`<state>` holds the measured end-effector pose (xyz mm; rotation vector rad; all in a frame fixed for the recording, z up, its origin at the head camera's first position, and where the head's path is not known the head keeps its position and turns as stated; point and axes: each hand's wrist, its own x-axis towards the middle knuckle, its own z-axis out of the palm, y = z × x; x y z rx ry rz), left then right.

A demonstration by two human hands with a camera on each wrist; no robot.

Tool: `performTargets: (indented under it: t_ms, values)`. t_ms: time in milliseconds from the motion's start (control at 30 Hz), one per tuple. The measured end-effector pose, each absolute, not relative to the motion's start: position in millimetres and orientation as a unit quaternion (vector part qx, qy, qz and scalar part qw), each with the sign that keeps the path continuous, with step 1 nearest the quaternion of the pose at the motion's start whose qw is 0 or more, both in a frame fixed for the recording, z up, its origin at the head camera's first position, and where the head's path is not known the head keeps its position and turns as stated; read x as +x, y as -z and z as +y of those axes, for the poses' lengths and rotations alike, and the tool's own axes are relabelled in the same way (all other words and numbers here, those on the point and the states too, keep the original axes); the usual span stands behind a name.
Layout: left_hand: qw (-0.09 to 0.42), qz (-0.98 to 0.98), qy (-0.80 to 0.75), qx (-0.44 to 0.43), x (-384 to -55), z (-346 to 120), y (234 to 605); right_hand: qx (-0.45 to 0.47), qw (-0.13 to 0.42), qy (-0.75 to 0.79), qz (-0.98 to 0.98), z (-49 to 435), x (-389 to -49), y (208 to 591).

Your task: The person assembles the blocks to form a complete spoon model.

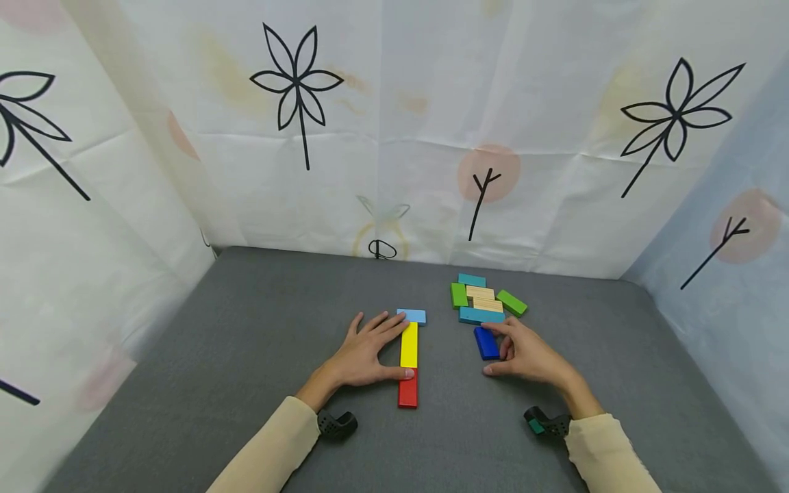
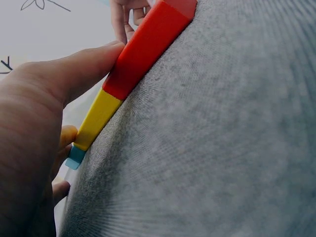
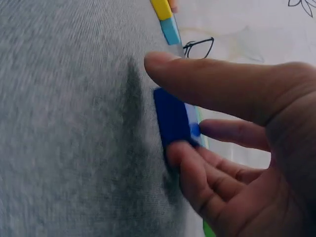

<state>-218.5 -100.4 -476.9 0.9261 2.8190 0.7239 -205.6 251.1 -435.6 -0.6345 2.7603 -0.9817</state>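
A light blue block [image 1: 416, 316], a yellow block [image 1: 409, 346] and a red block [image 1: 407, 394] lie end to end in a T shape on the grey table. My left hand [image 1: 365, 352] spreads over the row from the left. Its thumb rests on the red block [image 2: 148, 49], while its fingertips reach the yellow and light blue ones. To the right, my right hand [image 1: 527, 352] surrounds a dark blue block [image 1: 486, 344]. Its index fingertip touches the far end of that block [image 3: 170, 118], bent fingers lie along the right side, and the thumb stands apart from the near end.
Beyond the dark blue block lies a cluster: teal blocks [image 1: 481, 315], plain wood blocks [image 1: 488, 305], a green block [image 1: 459, 296] and another green block, tilted [image 1: 512, 302]. A white patterned cloth [image 1: 419, 123] hangs behind the grey table [image 1: 265, 308].
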Motion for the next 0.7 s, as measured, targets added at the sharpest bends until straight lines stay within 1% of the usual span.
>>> performTargets:
  t_ms: [67,267,467,600,700]
  values:
    - [0.044,0.922,-0.236,0.303,-219.1,-100.5,477.3,-0.218,0.085,0.338,0.912,253.4,-206.4,436.3]
    - [0.050,0.923,-0.235,0.301,-219.2,-100.9,475.2,-0.227,0.074,0.341,0.909,252.9,-208.4,439.5]
    - [0.052,0.924,-0.231,0.299,-219.4,-100.3,474.9,-0.224,0.082,0.347,0.907,237.5,-202.9,439.3]
    - [0.059,0.927,-0.227,0.292,-220.1,-99.1,476.0,-0.262,0.094,0.370,0.886,213.2,-191.5,436.3]
    - [0.059,0.928,-0.224,0.291,-220.5,-98.4,476.9,-0.312,0.119,0.382,0.862,191.2,-180.1,433.5]
